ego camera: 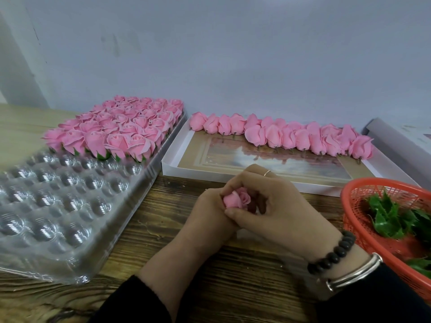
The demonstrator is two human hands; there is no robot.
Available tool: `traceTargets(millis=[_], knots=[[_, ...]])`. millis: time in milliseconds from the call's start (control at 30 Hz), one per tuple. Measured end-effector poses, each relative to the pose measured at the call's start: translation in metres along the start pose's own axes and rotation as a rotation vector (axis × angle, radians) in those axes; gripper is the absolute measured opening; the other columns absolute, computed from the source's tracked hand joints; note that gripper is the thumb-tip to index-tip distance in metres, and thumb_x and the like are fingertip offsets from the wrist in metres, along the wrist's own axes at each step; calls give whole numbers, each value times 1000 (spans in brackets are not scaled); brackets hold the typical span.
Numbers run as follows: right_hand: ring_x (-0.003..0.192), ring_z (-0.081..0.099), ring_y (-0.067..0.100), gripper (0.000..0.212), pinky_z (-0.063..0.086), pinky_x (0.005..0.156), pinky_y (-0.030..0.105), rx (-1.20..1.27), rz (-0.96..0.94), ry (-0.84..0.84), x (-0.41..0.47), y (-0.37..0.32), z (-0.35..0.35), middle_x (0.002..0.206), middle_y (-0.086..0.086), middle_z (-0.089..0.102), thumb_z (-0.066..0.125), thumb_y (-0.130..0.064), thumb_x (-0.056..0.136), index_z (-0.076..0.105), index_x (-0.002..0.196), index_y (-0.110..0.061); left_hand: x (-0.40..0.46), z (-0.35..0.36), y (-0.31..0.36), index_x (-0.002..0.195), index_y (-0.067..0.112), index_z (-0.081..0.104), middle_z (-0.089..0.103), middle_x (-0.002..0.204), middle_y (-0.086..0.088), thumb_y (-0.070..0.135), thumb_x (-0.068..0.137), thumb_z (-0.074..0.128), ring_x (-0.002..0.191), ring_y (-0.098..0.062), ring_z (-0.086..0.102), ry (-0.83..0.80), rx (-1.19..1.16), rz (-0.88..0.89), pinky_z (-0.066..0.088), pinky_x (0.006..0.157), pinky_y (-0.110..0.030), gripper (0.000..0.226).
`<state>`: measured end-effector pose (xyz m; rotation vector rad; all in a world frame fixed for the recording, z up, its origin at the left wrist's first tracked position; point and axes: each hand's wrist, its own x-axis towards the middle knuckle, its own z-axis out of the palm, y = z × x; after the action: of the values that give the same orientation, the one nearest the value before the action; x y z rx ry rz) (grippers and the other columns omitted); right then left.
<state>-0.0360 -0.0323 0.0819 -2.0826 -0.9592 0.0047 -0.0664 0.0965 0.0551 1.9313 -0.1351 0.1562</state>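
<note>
Rose (237,198) in left hand (208,214), right hand (276,201)

Soft, even light, no hard shadows; faint shade under the hands (251,206). Bright glare spots on the clear plastic tray (58,206) near left, hazy reflection on the white box (268,159) inner sheet. Wide-angle bend at edges, esp. table (210,287) & far wall (233,54). Slightly soft overall, near corners blurrier.

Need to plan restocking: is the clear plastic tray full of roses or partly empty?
Partly empty. The clear plastic tray holds pink roses only in its far rows; the near cups show bare plastic.
</note>
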Motion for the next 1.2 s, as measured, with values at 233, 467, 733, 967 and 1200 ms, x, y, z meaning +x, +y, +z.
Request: traceTargets(millis=[233,467,733,967,1200], knots=[[87,52,0,16,43,73,11,29,34,-16,1,-2,-1,89,-13,54,66,-28,69,61,84,-34,-1,1,0,74,28,63,65,70,10,1,78,68,68,7,61,11,-21,0,45,60,-7,28],[83,56,4,14,50,74,24,29,46,14,1,0,1,88,-9,55,69,-21,74,63,84,-27,0,2,-1,90,26,63,69,79,13,0,73,72,79,6,63,-1,-73,4,47,65,-6,32],[83,59,15,14,52,76,38,89,123,135,4,14,1,86,-2,59,69,-13,70,62,78,-23,1,7,-4,101,27,49,56,103,-6,4,66,77,92,-16,58,178,-13,35,53,75,-22,50],[75,56,16,17,49,69,34,73,112,180,4,20,4,79,-3,55,66,-10,68,58,76,-23,-2,13,-3,92,26,42,56,92,2,19,74,73,89,-17,52,283,297,202,44,72,-28,37],[70,59,15,18,51,65,36,87,132,190,3,21,4,75,0,64,65,-13,67,54,76,-22,-4,14,0,83,37,33,53,90,7,20,76,71,84,-6,51,271,313,197,41,67,-9,42]])
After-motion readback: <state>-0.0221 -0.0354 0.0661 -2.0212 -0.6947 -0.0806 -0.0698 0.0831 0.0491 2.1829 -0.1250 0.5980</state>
